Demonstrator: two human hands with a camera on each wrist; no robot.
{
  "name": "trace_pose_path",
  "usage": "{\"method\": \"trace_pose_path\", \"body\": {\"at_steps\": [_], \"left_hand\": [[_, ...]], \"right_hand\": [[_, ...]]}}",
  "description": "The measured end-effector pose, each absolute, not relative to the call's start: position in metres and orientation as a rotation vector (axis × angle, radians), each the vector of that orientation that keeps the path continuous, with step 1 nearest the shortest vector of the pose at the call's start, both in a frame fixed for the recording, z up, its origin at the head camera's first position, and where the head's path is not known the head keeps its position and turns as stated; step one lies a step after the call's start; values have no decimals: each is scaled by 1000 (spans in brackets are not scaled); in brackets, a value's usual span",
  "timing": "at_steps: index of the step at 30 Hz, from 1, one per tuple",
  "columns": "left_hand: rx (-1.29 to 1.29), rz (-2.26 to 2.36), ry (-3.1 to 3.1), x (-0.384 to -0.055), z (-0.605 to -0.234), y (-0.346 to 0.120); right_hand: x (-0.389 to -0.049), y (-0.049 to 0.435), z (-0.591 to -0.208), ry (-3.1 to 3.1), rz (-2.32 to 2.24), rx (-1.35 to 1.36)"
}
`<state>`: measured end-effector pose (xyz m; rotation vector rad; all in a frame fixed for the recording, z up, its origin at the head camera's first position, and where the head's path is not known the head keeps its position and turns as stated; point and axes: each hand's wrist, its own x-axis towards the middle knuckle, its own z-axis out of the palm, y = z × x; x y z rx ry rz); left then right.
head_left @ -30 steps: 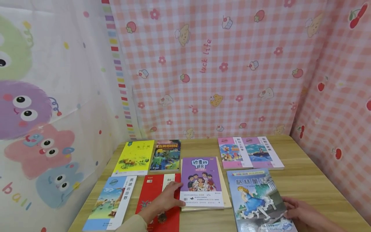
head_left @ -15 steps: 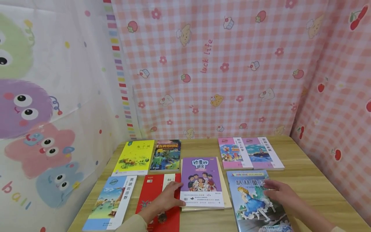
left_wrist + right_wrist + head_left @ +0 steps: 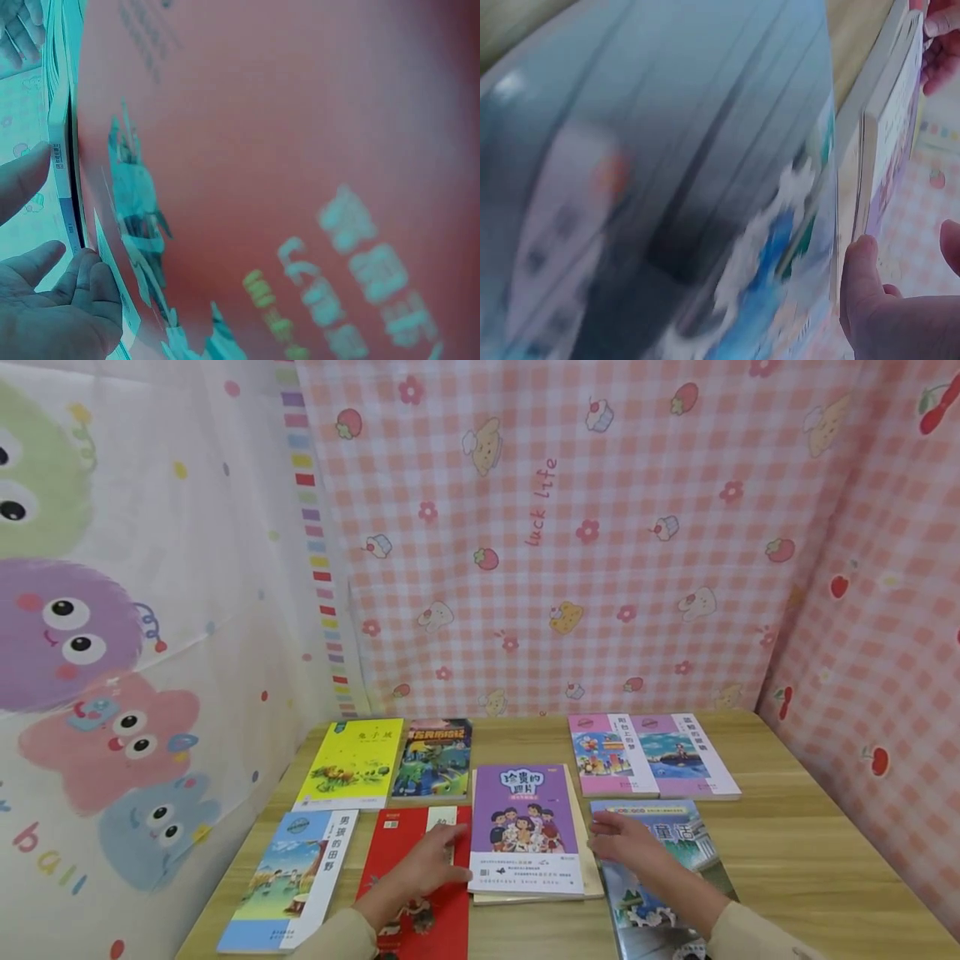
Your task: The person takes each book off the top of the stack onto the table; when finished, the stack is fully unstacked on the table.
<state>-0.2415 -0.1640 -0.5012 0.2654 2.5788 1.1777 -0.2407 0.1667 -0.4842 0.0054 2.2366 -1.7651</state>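
A purple picture-cover book (image 3: pixel 525 835) lies on a cream-edged book (image 3: pixel 591 881) near the table's middle. My left hand (image 3: pixel 422 870) reaches over a red book (image 3: pixel 442 914), its fingertips at the purple book's left edge. In the left wrist view, the thumb and fingers of the left hand (image 3: pixel 64 307) lie along the stacked books' edges. My right hand (image 3: pixel 648 860) is above a blue fairy-tale book (image 3: pixel 705 843), covering part of its cover, with fingertips beside the stack's right edge. The right wrist view has the right hand's fingers (image 3: pixel 862 270) close to that edge; contact is unclear.
A yellow book (image 3: pixel 352 760) and a dark green-blue book (image 3: pixel 433 764) lie at the back left. A light-blue book (image 3: pixel 281 877) is at the front left. Two pink-topped books (image 3: pixel 611 756) overlap at the back right. Patterned cloths (image 3: pixel 562 568) surround the wooden table (image 3: pixel 817 860).
My right hand has left the blue book's right edge and swung left across its cover to the stack's right side. My left hand stays at the stack's left edge. The view has shifted slightly.
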Motion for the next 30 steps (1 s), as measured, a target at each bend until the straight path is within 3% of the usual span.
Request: {"method": "trace_pose_path", "body": {"at_steps": [30], "left_hand": [[285,1125,2634,-240,-509,-158]], "right_hand": [[-244,139,-488,2186,-1779,177]]}}
